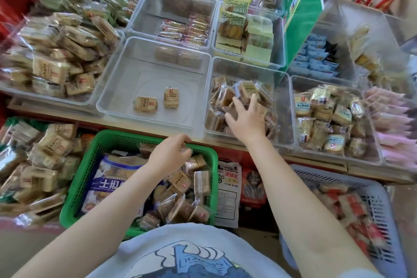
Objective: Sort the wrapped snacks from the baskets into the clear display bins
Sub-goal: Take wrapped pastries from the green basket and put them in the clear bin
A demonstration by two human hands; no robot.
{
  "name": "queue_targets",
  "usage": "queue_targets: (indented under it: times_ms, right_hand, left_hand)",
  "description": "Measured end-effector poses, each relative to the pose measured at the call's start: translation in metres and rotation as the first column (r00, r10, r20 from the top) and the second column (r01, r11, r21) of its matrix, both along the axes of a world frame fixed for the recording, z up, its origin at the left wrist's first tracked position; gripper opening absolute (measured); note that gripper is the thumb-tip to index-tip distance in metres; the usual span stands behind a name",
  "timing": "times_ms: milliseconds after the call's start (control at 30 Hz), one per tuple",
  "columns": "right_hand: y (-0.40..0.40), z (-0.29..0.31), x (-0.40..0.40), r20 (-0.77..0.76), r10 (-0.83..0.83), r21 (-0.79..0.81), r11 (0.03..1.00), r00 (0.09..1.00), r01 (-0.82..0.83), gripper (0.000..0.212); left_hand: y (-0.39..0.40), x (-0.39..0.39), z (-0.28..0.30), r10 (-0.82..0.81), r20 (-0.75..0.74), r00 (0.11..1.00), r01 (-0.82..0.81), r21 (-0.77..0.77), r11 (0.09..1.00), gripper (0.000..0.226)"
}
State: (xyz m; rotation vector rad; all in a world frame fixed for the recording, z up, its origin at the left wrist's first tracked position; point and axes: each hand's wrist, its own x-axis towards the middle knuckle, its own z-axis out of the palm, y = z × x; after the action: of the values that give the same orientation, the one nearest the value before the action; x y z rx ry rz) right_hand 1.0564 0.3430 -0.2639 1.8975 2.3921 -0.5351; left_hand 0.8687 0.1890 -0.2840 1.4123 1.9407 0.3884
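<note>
**Both hands at work between basket and bins**

Your right hand (247, 117) reaches into a clear bin (282, 106) half full of brown wrapped snacks (228, 97). Its fingers are spread and lie on top of the packets; nothing is gripped.

Your left hand (169, 153) hovers at the far rim of a green basket (90, 165) close to your body. The fingers are curled downward, and you cannot tell whether they pinch a packet. The basket holds more brown snacks (180, 205) and a large blue and white bag (112, 178).

Just left of the bin your right hand is in sits a second clear bin (112, 88), holding only two tan packets (158, 100) side by side near its front. Further left, a bin is heaped with tan snacks (56, 52). To the right, another bin holds mixed pale packets (327, 115).

A grey basket (383, 189) of red and white snacks stands at your lower right. A green sign (300, 7) stands upright behind the bins.
</note>
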Motion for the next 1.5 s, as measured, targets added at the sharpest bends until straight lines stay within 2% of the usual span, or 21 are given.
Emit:
queue_targets:
  times_ms: [133, 200, 267, 400, 467, 567, 700, 767, 833, 933, 1000, 1100, 1167, 1233, 1300, 1333, 1367, 1400, 1433, 1500]
  right_hand:
    - [-0.004, -0.015, -0.006, 0.182, 0.143, 0.148, 0.974, 0.973, -0.171, 0.074]
    - [0.006, -0.021, -0.007, 0.236, 0.216, 0.132, 0.959, 0.947, -0.251, 0.079]
    - [0.017, -0.028, -0.006, 0.260, 0.276, 0.069, 0.951, 0.925, -0.303, 0.081]
    - [0.038, -0.038, -0.006, 0.250, 0.362, 0.018, 0.925, 0.898, -0.379, 0.087]
    - [0.054, -0.039, -0.007, 0.244, 0.391, 0.004, 0.915, 0.887, -0.404, 0.093]
    - [0.083, -0.037, -0.008, 0.214, 0.408, -0.010, 0.909, 0.887, -0.416, 0.097]
    - [0.115, -0.037, -0.006, 0.241, 0.406, 0.061, 0.900, 0.882, -0.431, 0.080]
    - [0.124, -0.039, -0.005, 0.239, 0.324, 0.094, 0.931, 0.916, -0.353, 0.073]
    - [0.127, -0.038, -0.010, 0.196, 0.181, 0.096, 0.975, 0.964, -0.202, 0.071]
    - [0.118, -0.028, -0.025, 0.192, 0.083, 0.117, 0.987, 0.978, -0.107, 0.062]
    - [0.102, -0.017, -0.031, 0.110, 0.049, 0.200, 0.977, 0.993, -0.071, 0.055]
    - [0.059, -0.006, -0.031, -0.179, 0.152, 0.372, 0.925, 0.972, -0.076, 0.031]
    - [0.021, -0.008, -0.029, -0.301, 0.262, 0.417, 0.901, 0.917, -0.120, 0.017]
    - [-0.019, -0.011, -0.028, -0.380, 0.295, 0.376, 0.915, 0.877, -0.146, 0.017]
    - [-0.056, -0.018, -0.027, -0.429, 0.287, 0.305, 0.938, 0.856, -0.162, 0.018]
    - [-0.072, -0.023, -0.026, -0.435, 0.273, 0.247, 0.952, 0.858, -0.178, 0.017]
    - [-0.086, -0.030, -0.025, -0.433, 0.238, 0.158, 0.970, 0.869, -0.187, 0.016]
    - [-0.097, -0.037, -0.023, -0.416, 0.183, 0.037, 0.982, 0.891, -0.185, 0.017]
    - [-0.109, -0.046, -0.023, -0.376, 0.121, -0.108, 0.979, 0.919, -0.174, 0.018]
    - [-0.123, -0.062, -0.017, -0.252, 0.070, -0.357, 0.920, 0.965, -0.160, 0.021]
  left_hand:
    - [0.013, 0.005, 0.006, 0.058, -0.105, 0.993, -0.025, 0.294, 0.956, 0.032]
    - [0.032, 0.004, 0.006, 0.048, -0.219, 0.974, 0.040, 0.378, 0.925, 0.042]
    - [0.054, 0.002, 0.003, -0.004, -0.302, 0.953, 0.102, 0.310, 0.945, 0.056]
    - [0.082, 0.008, -0.015, -0.117, -0.304, 0.946, 0.129, 0.022, 0.991, 0.076]
    - [0.085, 0.014, -0.023, -0.134, -0.348, 0.928, 0.122, -0.058, 0.991, 0.082]
    - [0.087, 0.016, -0.031, -0.120, -0.407, 0.905, 0.102, -0.067, 0.993, 0.085]
    - [0.086, 0.016, -0.031, -0.132, -0.423, 0.896, 0.114, -0.068, 0.991, 0.084]
    - [0.086, 0.016, -0.031, -0.138, -0.426, 0.894, 0.118, -0.072, 0.990, 0.084]
    - [0.087, 0.016, -0.034, -0.136, -0.425, 0.895, 0.115, -0.074, 0.991, 0.084]
    - [0.087, 0.015, -0.036, -0.139, -0.432, 0.891, 0.120, -0.071, 0.990, 0.084]
    - [0.087, 0.014, -0.036, -0.137, -0.427, 0.894, 0.121, -0.065, 0.991, 0.084]
    - [0.085, 0.013, -0.035, -0.139, -0.396, 0.908, 0.136, -0.035, 0.990, 0.083]
    - [0.079, 0.010, -0.032, -0.117, -0.334, 0.935, 0.137, 0.036, 0.990, 0.079]
    - [0.065, 0.005, -0.024, -0.009, -0.216, 0.976, 0.061, 0.236, 0.970, 0.064]
    - [0.043, 0.000, -0.021, 0.131, -0.207, 0.969, -0.009, 0.506, 0.862, 0.035]
    - [0.030, -0.003, -0.023, 0.181, -0.220, 0.959, -0.026, 0.564, 0.825, 0.024]
    - [0.016, -0.006, -0.026, 0.196, -0.220, 0.956, -0.049, 0.536, 0.843, 0.019]
    - [0.003, -0.008, -0.031, 0.183, -0.209, 0.961, -0.079, 0.425, 0.902, 0.019]
    - [-0.009, -0.011, -0.040, 0.149, -0.200, 0.968, -0.098, 0.244, 0.965, 0.018]
    - [-0.024, -0.014, -0.064, 0.057, -0.187, 0.981, -0.080, -0.118, 0.990, 0.016]
